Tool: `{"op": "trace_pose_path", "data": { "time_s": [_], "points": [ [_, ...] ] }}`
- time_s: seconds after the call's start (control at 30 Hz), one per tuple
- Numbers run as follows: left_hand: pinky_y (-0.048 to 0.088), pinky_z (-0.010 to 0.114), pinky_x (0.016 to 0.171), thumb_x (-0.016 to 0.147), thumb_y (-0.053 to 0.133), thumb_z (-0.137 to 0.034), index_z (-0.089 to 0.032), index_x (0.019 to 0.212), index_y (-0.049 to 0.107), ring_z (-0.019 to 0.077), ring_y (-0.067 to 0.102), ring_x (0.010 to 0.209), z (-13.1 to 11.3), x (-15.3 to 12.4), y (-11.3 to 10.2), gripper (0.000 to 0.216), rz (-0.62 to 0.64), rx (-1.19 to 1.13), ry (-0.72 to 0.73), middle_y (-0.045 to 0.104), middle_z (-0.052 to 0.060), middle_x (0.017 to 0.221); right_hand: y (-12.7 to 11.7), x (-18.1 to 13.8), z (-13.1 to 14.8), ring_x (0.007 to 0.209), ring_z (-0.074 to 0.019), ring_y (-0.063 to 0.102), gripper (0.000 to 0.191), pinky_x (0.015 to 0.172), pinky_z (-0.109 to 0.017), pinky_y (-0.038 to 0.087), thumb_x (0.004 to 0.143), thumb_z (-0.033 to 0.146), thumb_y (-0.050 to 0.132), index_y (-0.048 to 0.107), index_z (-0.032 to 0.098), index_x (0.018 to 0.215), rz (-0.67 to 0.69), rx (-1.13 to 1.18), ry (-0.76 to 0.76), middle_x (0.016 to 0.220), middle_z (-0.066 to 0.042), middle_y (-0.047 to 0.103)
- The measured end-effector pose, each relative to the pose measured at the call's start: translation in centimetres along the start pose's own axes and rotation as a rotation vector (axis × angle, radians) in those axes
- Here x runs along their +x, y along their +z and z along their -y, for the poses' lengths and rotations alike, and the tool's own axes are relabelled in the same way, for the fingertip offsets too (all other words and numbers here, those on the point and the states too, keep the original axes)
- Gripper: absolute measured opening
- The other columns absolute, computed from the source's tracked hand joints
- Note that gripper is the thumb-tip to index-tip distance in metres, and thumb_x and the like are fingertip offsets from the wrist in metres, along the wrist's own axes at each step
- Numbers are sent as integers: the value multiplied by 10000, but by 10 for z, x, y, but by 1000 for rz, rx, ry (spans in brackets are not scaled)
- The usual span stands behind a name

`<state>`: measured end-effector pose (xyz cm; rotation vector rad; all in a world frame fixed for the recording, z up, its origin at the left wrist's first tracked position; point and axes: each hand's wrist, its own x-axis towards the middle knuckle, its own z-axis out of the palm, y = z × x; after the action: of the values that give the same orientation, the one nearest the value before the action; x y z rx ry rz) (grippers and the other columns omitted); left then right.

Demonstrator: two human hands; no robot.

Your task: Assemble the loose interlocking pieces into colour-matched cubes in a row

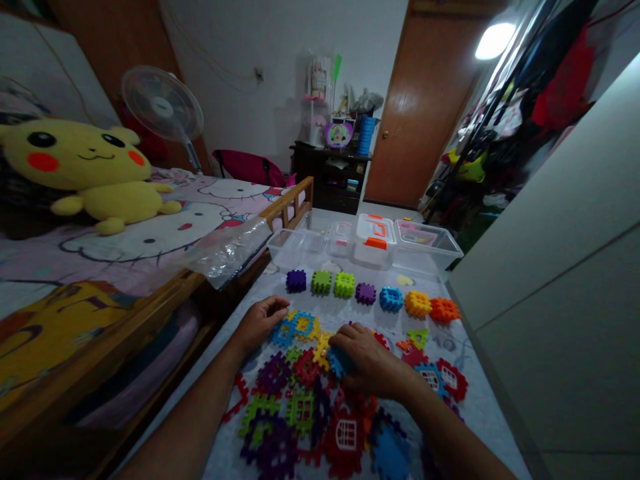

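Loose plastic interlocking building pieces in several colours are spread over the table. My right hand (pixel 367 357) is closed over a blue building piece (pixel 339 361) in the middle of the pile, and its palm and fingers partly cover it. A yellow piece (pixel 321 350) lies just left of those fingers. At the pile's upper left, my left hand (pixel 261 323) rests loosely curved with nothing visible in it. Its fingers are beside a blue piece (pixel 283 332) and a blue-and-yellow piece (pixel 304 325). Nearer me lie a purple piece (pixel 274 373) and a red window piece (pixel 346 433).
Behind the pile stands a row of assembled blocks, from a dark purple block (pixel 296 281) to an orange block (pixel 445 309). Clear plastic boxes (pixel 295 247) and a lidded box (pixel 373 240) line the far edge. A wooden bed rail (pixel 165 303) runs along the left; a pale cabinet (pixel 565 267) borders the right.
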<state>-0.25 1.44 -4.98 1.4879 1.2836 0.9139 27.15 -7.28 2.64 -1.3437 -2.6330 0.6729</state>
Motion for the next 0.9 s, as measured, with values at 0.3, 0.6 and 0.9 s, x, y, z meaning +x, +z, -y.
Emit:
{"op": "trace_pose_path", "data": {
  "time_s": [0.3,0.6,0.9],
  "points": [
    [499,294,713,709,690,-488,-172,937,680,202,640,785,0,1,0,390,-1,-5,-21,691,38,842,-59,-9,-107,1105,-295,511,534,942,-405,374,737,216,656,554,170,1259,-256,-248,411,1193,-135,591],
    [503,306,721,672,714,-500,-171,919,687,208,642,785,0,1,0,413,-30,-29,-27,700,42,838,-72,3,-146,1151,-328,504,553,927,-422,379,710,247,711,584,218,1248,-110,-283,491,1247,-130,596],
    [489,298,712,704,696,-484,-174,936,676,196,636,764,1,0,-1,389,-7,-24,-29,690,33,824,-72,5,-148,1184,-342,476,590,948,-459,373,708,226,699,566,220,1283,-62,-274,468,1293,-139,566]
  ]
}}
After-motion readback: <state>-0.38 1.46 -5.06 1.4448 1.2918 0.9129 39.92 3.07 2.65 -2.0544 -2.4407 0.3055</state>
